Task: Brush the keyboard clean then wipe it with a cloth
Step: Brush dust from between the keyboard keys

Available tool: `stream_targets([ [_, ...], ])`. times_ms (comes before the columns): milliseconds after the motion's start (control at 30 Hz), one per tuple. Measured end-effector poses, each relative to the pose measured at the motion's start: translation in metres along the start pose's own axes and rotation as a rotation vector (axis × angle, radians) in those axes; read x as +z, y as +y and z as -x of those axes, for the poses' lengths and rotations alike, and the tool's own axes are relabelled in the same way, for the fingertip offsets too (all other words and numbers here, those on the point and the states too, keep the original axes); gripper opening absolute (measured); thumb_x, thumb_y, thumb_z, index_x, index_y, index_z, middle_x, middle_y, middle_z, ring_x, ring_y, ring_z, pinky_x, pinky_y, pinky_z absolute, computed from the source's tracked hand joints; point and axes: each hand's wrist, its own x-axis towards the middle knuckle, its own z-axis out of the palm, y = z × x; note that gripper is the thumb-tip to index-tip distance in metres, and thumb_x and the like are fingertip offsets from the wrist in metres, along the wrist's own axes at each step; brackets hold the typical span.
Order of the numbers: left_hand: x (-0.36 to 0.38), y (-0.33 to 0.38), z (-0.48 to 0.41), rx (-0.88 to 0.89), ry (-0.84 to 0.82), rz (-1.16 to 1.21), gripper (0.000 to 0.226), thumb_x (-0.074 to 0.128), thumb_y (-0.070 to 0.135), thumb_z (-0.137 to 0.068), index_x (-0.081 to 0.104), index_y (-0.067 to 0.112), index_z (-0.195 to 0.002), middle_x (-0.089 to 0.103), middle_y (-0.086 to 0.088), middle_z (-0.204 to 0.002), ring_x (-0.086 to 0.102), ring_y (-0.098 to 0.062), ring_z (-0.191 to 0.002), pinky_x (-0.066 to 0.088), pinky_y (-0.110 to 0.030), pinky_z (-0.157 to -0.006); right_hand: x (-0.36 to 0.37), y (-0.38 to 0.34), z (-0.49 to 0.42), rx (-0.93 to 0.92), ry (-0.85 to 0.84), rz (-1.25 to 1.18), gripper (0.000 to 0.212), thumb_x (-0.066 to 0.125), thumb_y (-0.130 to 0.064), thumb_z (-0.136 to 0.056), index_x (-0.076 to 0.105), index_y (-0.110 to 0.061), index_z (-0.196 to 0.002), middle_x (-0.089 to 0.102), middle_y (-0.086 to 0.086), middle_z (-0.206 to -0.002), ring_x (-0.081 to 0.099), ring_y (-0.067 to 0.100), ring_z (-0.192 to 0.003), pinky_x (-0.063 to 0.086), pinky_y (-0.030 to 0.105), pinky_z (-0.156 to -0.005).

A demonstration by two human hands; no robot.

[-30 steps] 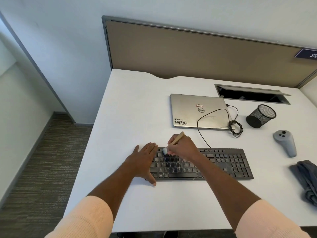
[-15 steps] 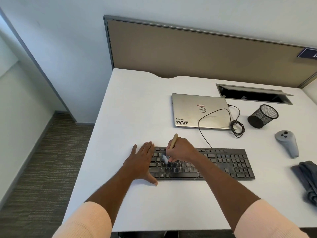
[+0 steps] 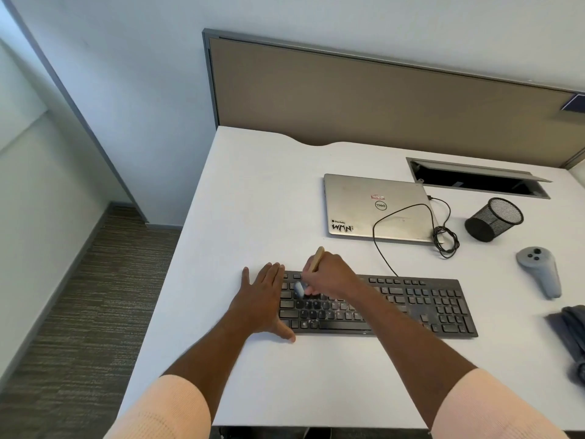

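Observation:
A black keyboard (image 3: 427, 307) lies flat on the white desk (image 3: 269, 201), near its front edge. My right hand (image 3: 330, 277) grips a small brush (image 3: 316, 259) with a wooden handle; its pale bristles press on the upper-left keys. My left hand (image 3: 261, 299) lies flat with fingers spread over the keyboard's left end, thumb along the front edge. A grey cloth (image 3: 569, 337) lies crumpled at the desk's right edge, apart from both hands.
A closed silver laptop (image 3: 373, 207) sits behind the keyboard with a black cable (image 3: 443, 239) looped beside it. A black mesh pen cup (image 3: 493, 220) lies tipped at the right, a grey controller (image 3: 541, 270) in front of it. An open cable hatch (image 3: 474, 177) is at the back.
The brush has stroked across the upper-left keys, first toward me and then back up. My left hand stayed flat on the keyboard's left end.

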Motion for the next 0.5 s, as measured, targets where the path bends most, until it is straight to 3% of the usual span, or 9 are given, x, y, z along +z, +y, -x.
stream_targets([
  [67, 0.0003, -0.0001, 0.0007, -0.003, -0.002, -0.008, 0.152, 0.061, 0.093, -0.055, -0.013, 0.007, -0.156, -0.008, -0.009, -0.167, -0.011, -0.024, -0.154, -0.001, -0.063, -0.12, 0.0022, -0.0002, -0.0003, 0.008, -0.076, 0.014, 0.014, 0.058, -0.011, -0.085, 0.068, -0.011, -0.075, 0.077, 0.009, -0.078, 0.077, 0.017, -0.071, 0.064, 0.041, -0.078],
  [133, -0.0002, 0.0003, 0.0012, -0.007, -0.001, -0.013, 0.151, 0.061, 0.093, -0.055, -0.013, 0.007, -0.156, -0.008, -0.009, -0.167, -0.01, -0.025, -0.154, 0.0, -0.063, -0.119, 0.0021, -0.0013, -0.0018, -0.012, -0.017, -0.017, 0.013, 0.059, -0.012, -0.084, 0.069, -0.011, -0.076, 0.077, 0.006, -0.075, 0.076, 0.016, -0.071, 0.064, 0.04, -0.078],
  [233, -0.0018, 0.0009, 0.0028, -0.015, 0.009, -0.023, 0.15, 0.06, 0.094, -0.056, -0.011, 0.008, -0.157, -0.008, -0.009, -0.167, -0.01, -0.025, -0.154, 0.001, -0.064, -0.119, 0.0028, -0.005, -0.0015, -0.047, 0.098, -0.071, 0.014, 0.058, -0.013, -0.086, 0.072, -0.014, -0.085, 0.076, 0.001, -0.074, 0.075, 0.014, -0.076, 0.062, 0.034, -0.074],
  [400, -0.0022, 0.0012, 0.0055, -0.043, 0.021, -0.023, 0.152, 0.059, 0.095, -0.054, -0.011, 0.007, -0.157, -0.011, -0.01, -0.167, -0.011, -0.026, -0.153, 0.0, -0.066, -0.118, 0.0067, -0.0062, -0.0021, -0.034, -0.033, -0.019, 0.013, 0.059, -0.012, -0.084, 0.072, -0.012, -0.08, 0.076, 0.004, -0.073, 0.075, 0.013, -0.072, 0.06, 0.027, -0.069],
  [500, -0.0003, -0.0004, 0.0047, -0.053, 0.027, -0.009, 0.153, 0.057, 0.097, -0.051, -0.009, 0.008, -0.157, -0.01, -0.01, -0.167, -0.011, -0.025, -0.153, 0.0, -0.067, -0.117, 0.0083, -0.0074, -0.0048, -0.13, 0.021, -0.02, 0.015, 0.061, -0.015, -0.086, 0.076, -0.016, -0.09, 0.073, -0.01, -0.074, 0.07, 0.003, -0.071, 0.049, 0.013, -0.06],
])
